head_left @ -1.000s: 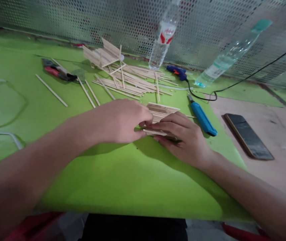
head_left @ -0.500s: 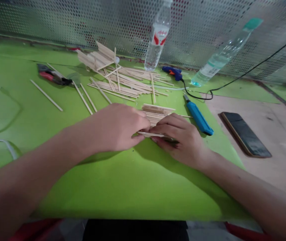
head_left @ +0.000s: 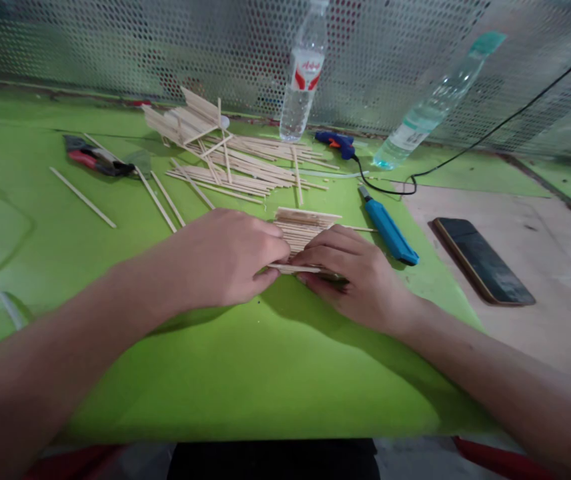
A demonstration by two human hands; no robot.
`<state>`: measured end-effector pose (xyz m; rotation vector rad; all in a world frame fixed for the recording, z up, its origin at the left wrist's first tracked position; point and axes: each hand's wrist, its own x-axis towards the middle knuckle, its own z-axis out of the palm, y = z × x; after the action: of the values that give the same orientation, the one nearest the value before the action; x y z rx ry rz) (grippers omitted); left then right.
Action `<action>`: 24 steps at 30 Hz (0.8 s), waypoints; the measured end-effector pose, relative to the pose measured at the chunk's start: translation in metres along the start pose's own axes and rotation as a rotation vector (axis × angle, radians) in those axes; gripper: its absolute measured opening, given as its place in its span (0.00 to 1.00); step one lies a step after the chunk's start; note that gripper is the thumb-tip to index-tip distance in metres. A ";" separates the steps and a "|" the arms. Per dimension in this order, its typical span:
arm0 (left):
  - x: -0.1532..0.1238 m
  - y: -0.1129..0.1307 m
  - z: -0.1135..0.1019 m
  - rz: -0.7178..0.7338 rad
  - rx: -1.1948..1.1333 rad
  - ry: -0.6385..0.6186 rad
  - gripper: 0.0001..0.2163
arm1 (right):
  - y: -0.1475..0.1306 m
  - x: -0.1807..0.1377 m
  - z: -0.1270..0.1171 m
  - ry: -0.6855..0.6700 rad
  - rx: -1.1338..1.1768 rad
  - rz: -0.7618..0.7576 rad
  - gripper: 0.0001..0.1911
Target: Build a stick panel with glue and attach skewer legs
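Between my hands lies a small panel of thin wooden sticks (head_left: 299, 233) laid side by side, with a raised strip of sticks along its far edge. My left hand (head_left: 225, 257) pinches the near strip (head_left: 293, 268) at its left end, thumb below and fingers above. My right hand (head_left: 355, 277) grips the same near edge from the right, its fingers over the panel and thumb underneath. Parts of the panel are hidden under the fingers. Behind it stands a built stick piece (head_left: 185, 120) with upright sides, beside a pile of loose sticks (head_left: 255, 167).
A blue utility knife (head_left: 390, 230) lies right of my hands, with a phone (head_left: 483, 260) farther right. A blue glue gun (head_left: 335, 143) and two bottles, one clear (head_left: 303, 93) and one greenish (head_left: 420, 123), are at the back. Pliers (head_left: 98, 159) lie at the left.
The whole view has shifted slightly, so things sit a little farther left. Both hands keep their hold on the stick panel with hardly any movement.
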<state>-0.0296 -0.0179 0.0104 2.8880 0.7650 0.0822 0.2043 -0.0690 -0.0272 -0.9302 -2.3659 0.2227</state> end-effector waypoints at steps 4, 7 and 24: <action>-0.003 -0.005 0.001 -0.010 -0.063 0.016 0.09 | 0.000 0.000 -0.001 -0.014 0.002 0.011 0.11; -0.005 -0.009 0.002 -0.005 -0.138 0.062 0.09 | -0.001 0.001 -0.001 -0.015 -0.001 0.001 0.10; 0.000 -0.012 -0.014 -0.042 -0.476 0.287 0.10 | -0.002 0.001 -0.003 -0.040 -0.019 0.019 0.09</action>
<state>-0.0372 -0.0056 0.0219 2.4297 0.7295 0.5985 0.2043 -0.0696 -0.0235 -0.9656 -2.4008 0.2286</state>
